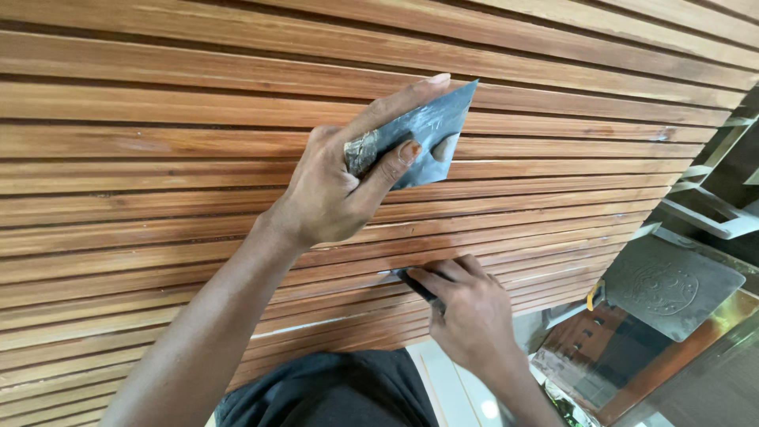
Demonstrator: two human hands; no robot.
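- while the left hand (pixel 332 186) hovers at the centre of the frame, its fingers are curled shut around a wide grey scraper blade (pixel 431 130), thumb across the face and index finger stretched along the top edge.
- that blade lies flat near the slatted wooden panel (pixel 158 119), its long axis running from lower left to upper right, with the pointed corner aimed at the upper right of the frame.
- lower, right of centre, the right hand (pixel 466 312) pinches a narrow dark tool (pixel 415 283) between thumb and fingertips, closed tight on it.
- this tool's tip points to the left and sits in a groove between two slats; its long axis follows the groove, tilted slightly up to the left.
- judging from the grip, the narrow tip could slip out of the groove and scratch the finished slat face if pressed too hard or angled off the line.
- the wide blade's corner could likewise nick the wood if the left hand sags toward it.
- at the lower right of the frame, a grey patterned metal sheet (pixel 668 289) leans near a white frame (pixel 711 217).
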